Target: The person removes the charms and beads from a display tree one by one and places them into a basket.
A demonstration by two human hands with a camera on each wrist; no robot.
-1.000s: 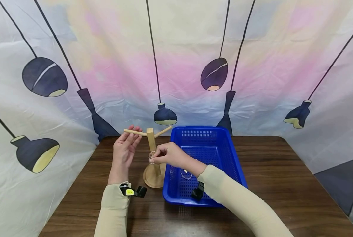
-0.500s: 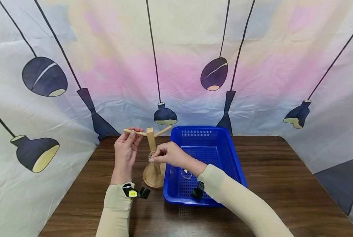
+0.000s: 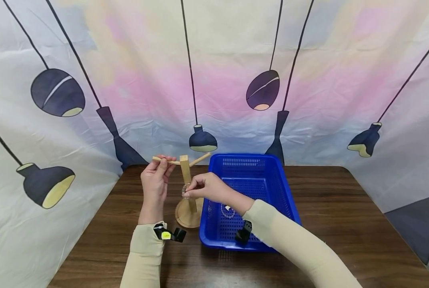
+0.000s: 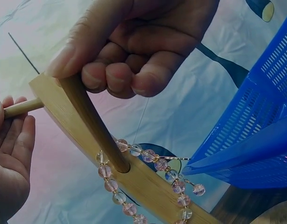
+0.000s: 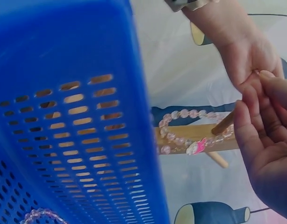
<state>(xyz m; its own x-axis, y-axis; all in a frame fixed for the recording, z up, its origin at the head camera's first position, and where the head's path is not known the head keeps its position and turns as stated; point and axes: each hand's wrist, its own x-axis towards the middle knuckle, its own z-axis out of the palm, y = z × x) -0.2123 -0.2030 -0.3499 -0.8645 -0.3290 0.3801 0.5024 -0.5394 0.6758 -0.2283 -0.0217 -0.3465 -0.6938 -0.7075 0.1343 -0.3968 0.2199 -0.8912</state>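
A wooden stand [image 3: 186, 170] has a square post, a round base and dowel pegs. My left hand [image 3: 155, 188] pinches the upper left peg [image 3: 156, 159] near its end. My right hand [image 3: 209, 188] grips the end of the lower peg [image 4: 94, 121], which juts toward me. On that peg hangs a bracelet [image 4: 106, 171] of clear and pink beads, draped over the post, close by the peg's root. Its pink and white charm [image 5: 196, 147] shows in the right wrist view. The lower peg's tip is hidden by my fingers.
A blue perforated basket [image 3: 286, 196] stands right beside the stand, under my right forearm. Inside it lies another beaded bracelet [image 5: 39, 213] with a white tag [image 3: 227, 207]. The dark wooden table [image 3: 326, 216] reaches back to a printed cloth backdrop [image 3: 229, 96].
My left hand has shifted slightly right, and its thumb has come over the upper left peg in a pinch. My right hand stays at the lower peg. The whole view has shifted a little.
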